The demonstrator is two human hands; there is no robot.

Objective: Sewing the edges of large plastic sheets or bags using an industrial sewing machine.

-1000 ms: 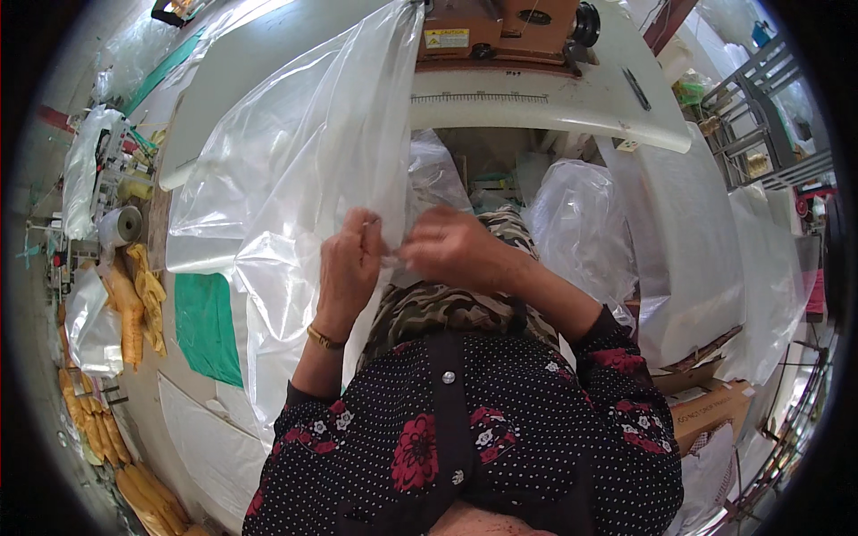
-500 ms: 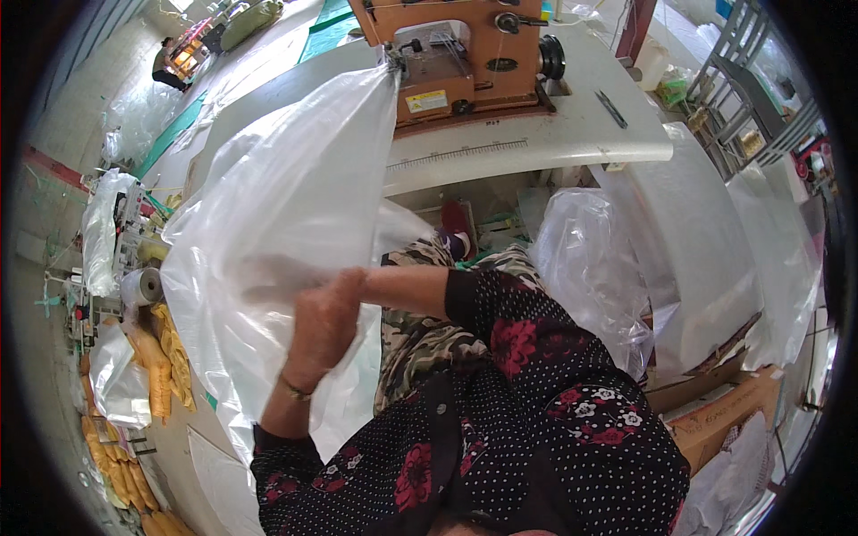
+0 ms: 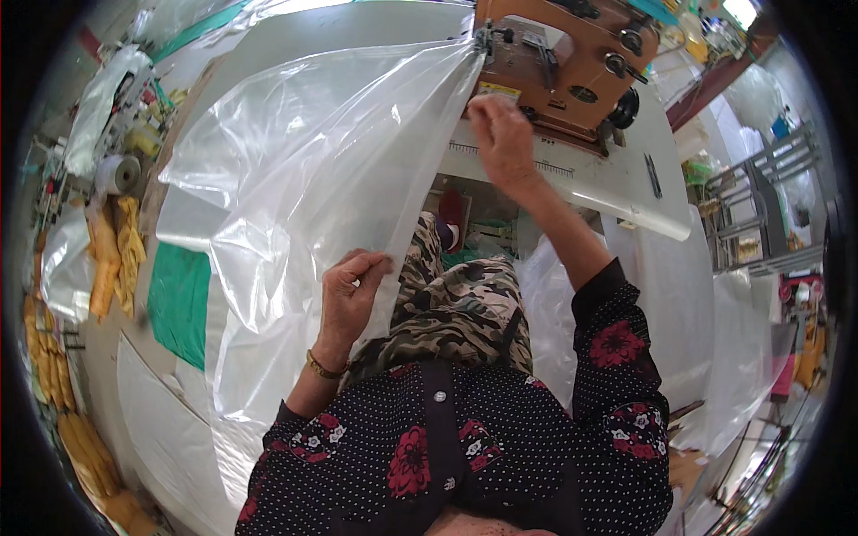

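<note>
While the large clear plastic sheet (image 3: 304, 170) hangs stretched from the needle end of the orange-brown sewing machine (image 3: 572, 62), the left hand (image 3: 350, 295) pinches its lower edge well below the machine and the right hand (image 3: 502, 134) presses closed on its upper edge just beside the machine, on the white desk (image 3: 617, 183). The slick film could slip from either grip or bunch near the needle if the tension turns uneven, likely skewing the seam.
</note>
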